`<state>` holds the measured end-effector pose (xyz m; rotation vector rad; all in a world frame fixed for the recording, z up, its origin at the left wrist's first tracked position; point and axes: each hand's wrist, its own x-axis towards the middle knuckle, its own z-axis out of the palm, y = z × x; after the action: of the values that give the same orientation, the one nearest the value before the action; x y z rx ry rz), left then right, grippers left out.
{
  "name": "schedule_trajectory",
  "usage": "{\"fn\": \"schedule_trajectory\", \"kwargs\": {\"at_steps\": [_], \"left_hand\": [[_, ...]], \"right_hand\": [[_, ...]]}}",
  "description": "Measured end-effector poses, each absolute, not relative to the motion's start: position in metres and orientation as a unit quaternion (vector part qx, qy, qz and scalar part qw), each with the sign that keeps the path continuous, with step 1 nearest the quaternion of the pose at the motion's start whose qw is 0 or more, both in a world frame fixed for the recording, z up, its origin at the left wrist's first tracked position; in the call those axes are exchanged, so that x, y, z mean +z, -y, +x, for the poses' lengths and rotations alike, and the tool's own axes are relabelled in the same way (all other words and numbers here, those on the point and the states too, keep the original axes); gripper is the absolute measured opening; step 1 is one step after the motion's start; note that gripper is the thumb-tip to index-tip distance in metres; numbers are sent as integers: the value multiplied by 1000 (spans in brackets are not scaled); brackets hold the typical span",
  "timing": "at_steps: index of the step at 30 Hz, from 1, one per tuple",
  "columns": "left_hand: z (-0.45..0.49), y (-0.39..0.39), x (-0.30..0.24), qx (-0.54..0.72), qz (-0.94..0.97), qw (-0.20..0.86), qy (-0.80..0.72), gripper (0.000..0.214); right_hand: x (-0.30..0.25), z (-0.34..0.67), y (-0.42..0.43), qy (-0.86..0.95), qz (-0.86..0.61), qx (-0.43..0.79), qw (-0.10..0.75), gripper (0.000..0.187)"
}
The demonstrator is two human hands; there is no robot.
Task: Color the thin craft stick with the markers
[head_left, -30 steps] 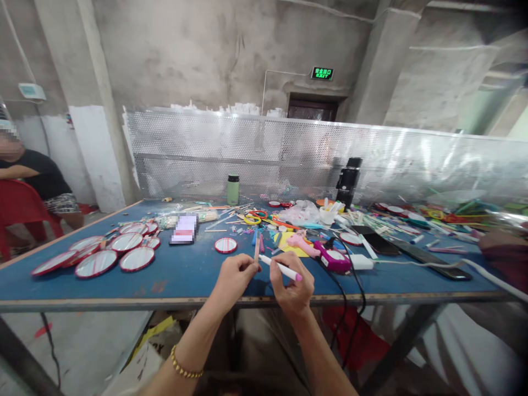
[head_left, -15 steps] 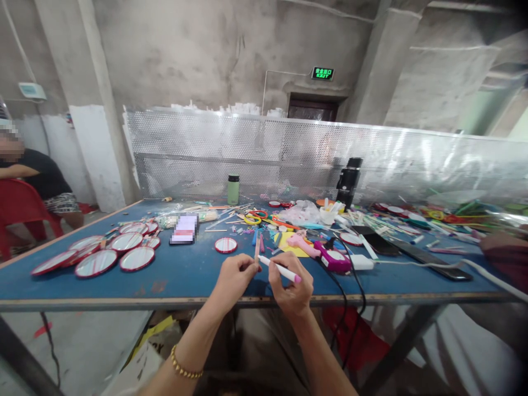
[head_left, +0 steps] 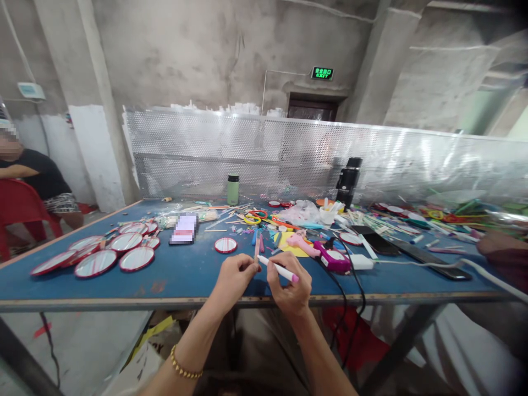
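Observation:
Near the table's front edge, my left hand (head_left: 238, 276) pinches the lower end of a thin, flat pinkish stick (head_left: 257, 245). My right hand (head_left: 291, 286) grips a white marker pen (head_left: 281, 270) with a pink end, its tip touching or very close to the stick by my left fingertips. Just beyond my left hand lies a small round red-rimmed disc (head_left: 225, 245) with a pale face. A pink and purple glue gun (head_left: 330, 256) rests on the table right of my right hand, partly over a yellow round piece (head_left: 293, 244).
Several red-rimmed discs (head_left: 96, 263) are piled at the left, beside a phone (head_left: 183, 229). A green bottle (head_left: 233, 190) and a black flask (head_left: 350, 182) stand at the back. Dark phones (head_left: 431, 260), a white cable and loose sticks occupy the right. Another person (head_left: 43, 175) sits far left.
My right hand and the marker pen have shifted very slightly left. My left hand keeps its pinch on the stick in the same place.

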<state>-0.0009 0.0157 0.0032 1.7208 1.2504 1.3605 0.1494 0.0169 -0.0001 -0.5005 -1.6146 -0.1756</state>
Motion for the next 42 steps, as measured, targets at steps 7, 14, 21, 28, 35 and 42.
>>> {"fn": "schedule_trajectory", "kwargs": {"at_steps": [7,14,21,28,35,42], "left_hand": [[-2,-16,3,514,648,305,-472,26],[-1,-16,3,518,647,303,-470,28],[-1,-14,5,511,648,309,-474,28],[-1,-14,5,512,645,309,-476,27],[-2,-14,5,510,646,309,-476,29],[-1,-14,5,509,646,311,-476,27]], "right_hand": [[1,150,-17,697,-228,-90,674,14],[0,150,-17,715,-214,-81,660,14],[0,149,-16,697,-229,-99,672,13],[0,150,-16,699,-227,-98,671,13],[-1,150,-17,703,-227,-92,668,13],[0,150,-16,703,-221,-92,670,13]]}}
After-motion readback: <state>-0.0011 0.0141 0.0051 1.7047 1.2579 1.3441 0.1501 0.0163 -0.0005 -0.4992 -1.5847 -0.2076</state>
